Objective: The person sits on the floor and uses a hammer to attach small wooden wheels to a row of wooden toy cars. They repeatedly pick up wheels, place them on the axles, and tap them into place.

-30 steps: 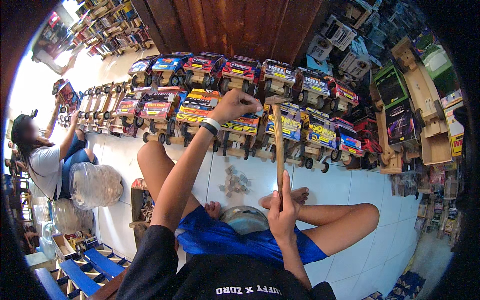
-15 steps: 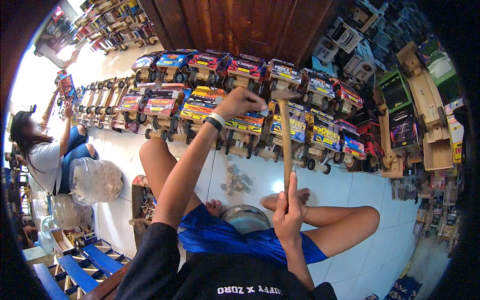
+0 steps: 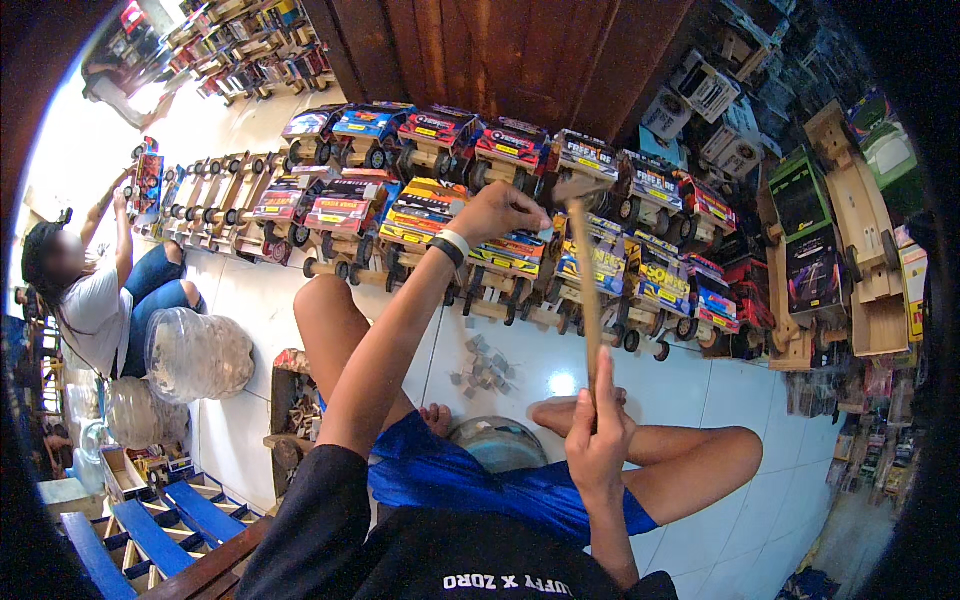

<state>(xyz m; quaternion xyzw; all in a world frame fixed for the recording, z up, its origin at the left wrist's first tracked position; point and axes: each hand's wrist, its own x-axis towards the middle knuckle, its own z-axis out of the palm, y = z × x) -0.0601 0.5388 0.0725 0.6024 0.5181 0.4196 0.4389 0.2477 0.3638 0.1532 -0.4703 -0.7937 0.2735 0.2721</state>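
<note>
My right hand [image 3: 597, 440] grips the lower end of a wooden-handled hammer [image 3: 586, 270], which stands upright with its head near the top. My left hand [image 3: 497, 213] reaches forward with fingers pinched together right beside the hammer head, touching a colourful wooden toy truck [image 3: 510, 250] in the nearer row; what it pinches is too small to make out. I sit cross-legged on the white tiled floor [image 3: 700, 390] in blue shorts. A round bowl [image 3: 495, 443] rests between my legs.
Two rows of painted toy trucks [image 3: 430, 140] line the floor in front of a dark wooden door [image 3: 500, 50]. Small grey blocks [image 3: 485, 365] lie scattered on the tiles. Another person [image 3: 90, 300] sits at left beside clear bags [image 3: 195, 355]. Blue-slatted wooden pieces [image 3: 160, 525] lie lower left.
The view has shifted slightly, so everything sits a little lower and to the right. The hammer stays upright in my right hand; my left hand stays at the truck.
</note>
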